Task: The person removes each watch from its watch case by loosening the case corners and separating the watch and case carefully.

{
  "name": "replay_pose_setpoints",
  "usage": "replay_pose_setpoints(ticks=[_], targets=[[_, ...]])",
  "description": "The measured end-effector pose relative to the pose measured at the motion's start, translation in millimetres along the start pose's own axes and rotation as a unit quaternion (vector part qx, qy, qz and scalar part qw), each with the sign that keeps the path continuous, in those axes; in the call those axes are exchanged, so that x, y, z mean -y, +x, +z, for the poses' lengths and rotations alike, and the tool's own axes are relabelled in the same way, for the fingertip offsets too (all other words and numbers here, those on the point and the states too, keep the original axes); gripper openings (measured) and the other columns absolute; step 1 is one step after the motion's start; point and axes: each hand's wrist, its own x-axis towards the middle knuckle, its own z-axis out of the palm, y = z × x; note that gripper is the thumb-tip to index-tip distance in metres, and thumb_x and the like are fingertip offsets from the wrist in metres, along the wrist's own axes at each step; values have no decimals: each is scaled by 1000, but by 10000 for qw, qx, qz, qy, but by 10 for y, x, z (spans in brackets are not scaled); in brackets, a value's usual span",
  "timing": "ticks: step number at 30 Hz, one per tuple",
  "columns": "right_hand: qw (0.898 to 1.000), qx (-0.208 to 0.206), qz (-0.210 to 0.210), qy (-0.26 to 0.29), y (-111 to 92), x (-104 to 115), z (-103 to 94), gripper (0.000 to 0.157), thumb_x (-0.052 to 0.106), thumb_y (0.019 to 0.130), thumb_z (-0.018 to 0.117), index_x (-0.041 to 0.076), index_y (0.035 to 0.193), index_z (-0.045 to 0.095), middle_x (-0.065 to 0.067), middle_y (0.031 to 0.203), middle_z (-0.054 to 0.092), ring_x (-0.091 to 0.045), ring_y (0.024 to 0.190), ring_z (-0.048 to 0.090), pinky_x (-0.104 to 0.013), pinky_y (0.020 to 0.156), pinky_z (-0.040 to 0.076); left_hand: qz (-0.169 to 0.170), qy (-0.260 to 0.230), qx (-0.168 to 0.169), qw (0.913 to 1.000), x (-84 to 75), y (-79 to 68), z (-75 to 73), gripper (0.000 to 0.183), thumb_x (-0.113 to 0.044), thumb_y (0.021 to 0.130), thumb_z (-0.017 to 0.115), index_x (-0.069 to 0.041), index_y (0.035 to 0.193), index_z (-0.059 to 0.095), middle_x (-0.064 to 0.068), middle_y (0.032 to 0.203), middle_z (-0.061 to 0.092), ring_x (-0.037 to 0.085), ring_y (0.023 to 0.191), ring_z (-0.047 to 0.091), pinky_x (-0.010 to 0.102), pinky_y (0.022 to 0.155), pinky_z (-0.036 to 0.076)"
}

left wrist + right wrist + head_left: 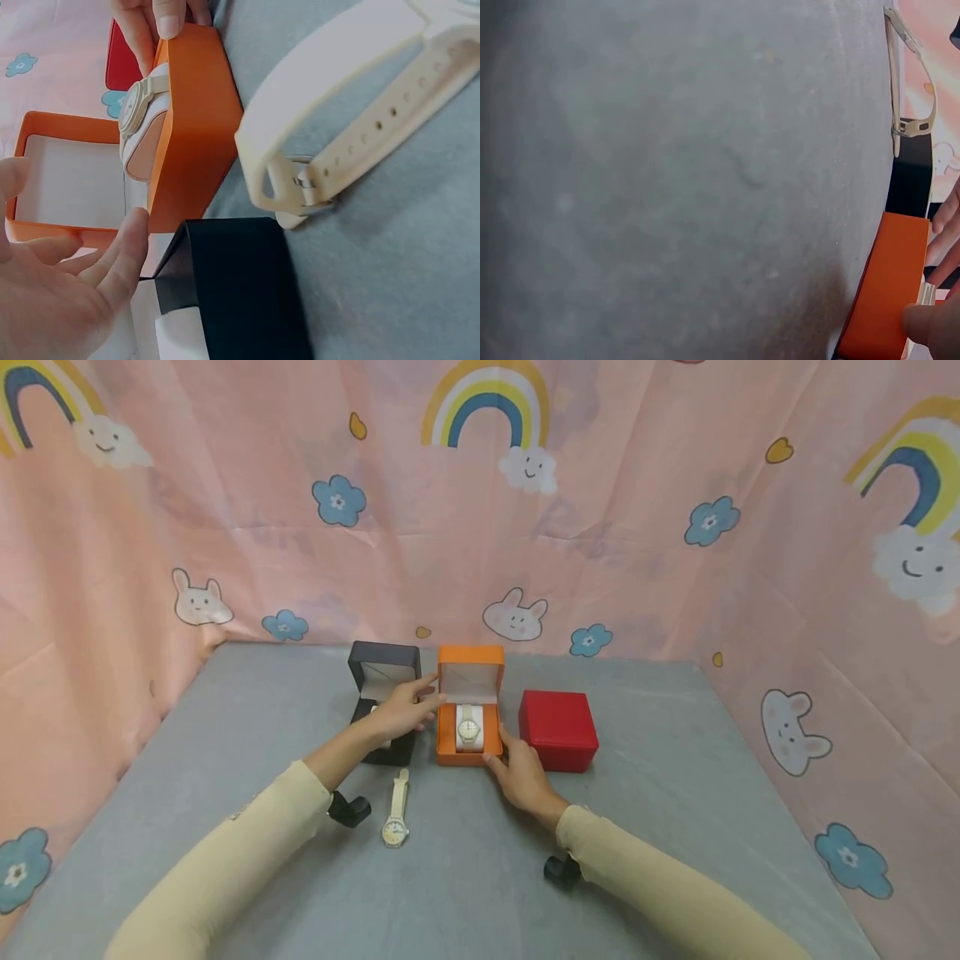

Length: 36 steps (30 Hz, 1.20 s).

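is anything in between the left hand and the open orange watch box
Nothing visible stands between the left hand and the open orange watch box. The open black watch box stands left of it, not in between; the right hand grips the orange box's near right corner.

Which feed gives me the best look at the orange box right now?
The head view: orange box, raised lid and the watch inside it all show. The left wrist view has it sideways, the left hand covering part of the lid; the right wrist view catches mostly an outer wall at lower right.
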Motion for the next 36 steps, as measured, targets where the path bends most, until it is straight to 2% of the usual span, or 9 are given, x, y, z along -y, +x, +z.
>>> replay_pose_setpoints(ticks=[8, 12, 18, 27, 32, 36], targets=[[9999, 51, 44, 77, 7, 5, -7, 67, 13, 99, 64, -9, 153, 31, -21, 159, 38, -29, 148, 38, -48, 117, 37, 360, 99, -340, 9987, 33, -95, -12, 52, -27, 107, 49, -4, 153, 41, 20, 155, 46, 40, 127, 59, 51, 98, 55], [9999, 90, 57, 94, 13, 2, -5, 68, 13, 99, 64, -9, 154, 30, -21, 160, 37, -30, 149, 38, -48, 117, 37, 560, 416, -484, 9964, 36, -129, 22, 49, -26, 104, 55, -4, 148, 49, 18, 150, 53, 39, 130, 57, 50, 100, 53], [9998, 122, 116, 66, 5, 13, -6, 68, 13, 99, 64, -7, 154, 30, -20, 160, 37, -30, 149, 39, -48, 118, 37, 805, 938, -291, 9919, 71, -87, 114, 55, -28, 98, 66, -8, 147, 52, 16, 148, 55, 37, 131, 55, 51, 99, 52], [9999, 84, -3, 90, 8, 3, 0, 67, 12, 99, 64, -10, 153, 32, -23, 158, 38, -31, 148, 39, -48, 119, 36, 779, 1298, 104, 9884, 150, 17, 220, 70, -24, 91, 76, -8, 152, 45, 18, 152, 50, 38, 136, 50, 54, 108, 47], [9999, 98, -32, 137, 4, 6, -10, 67, 13, 99, 64, -9, 153, 31, -22, 159, 38, -31, 148, 39, -49, 118, 36, 845, 1436, 108, 9860, 152, 68, 255, 72, -21, 88, 79, -6, 151, 46, 18, 154, 48, 37, 135, 51, 52, 110, 46], [9998, 115, -42, 123, -1, 7, -16, 67, 13, 100, 63, -9, 154, 30, -22, 160, 37, -32, 148, 39, -50, 118, 36, 887, 1597, 60, 9832, 144, 98, 279, 73, -20, 87, 80, -3, 150, 47, 18, 156, 46, 37, 142, 46, 51, 116, 40]])
